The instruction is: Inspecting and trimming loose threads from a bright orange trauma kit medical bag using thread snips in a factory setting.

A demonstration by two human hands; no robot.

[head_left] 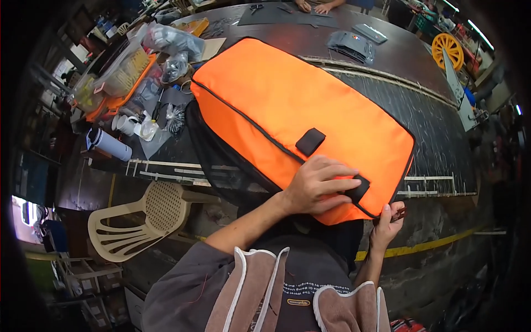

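1. While my left hand (318, 185) lies flat, fingers spread, on the orange bag (298, 116) at the table's (426, 122) near edge, it pins a black patch (357, 189).
2. Zipper (243, 119) looks closed already.
3. My right hand (389, 218) pinches something small at the bag's corner; what's left, I can't tell.

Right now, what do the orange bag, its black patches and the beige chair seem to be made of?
The orange bag looks like woven synthetic fabric, matte with a slight sheen; it shows soft creases and black piping. The black patch looks like a fuzzy fastener strip, though its texture is too small to confirm. The left hand presses a second one. The beige chair looks like moulded plastic, smooth, with a perforated seat.
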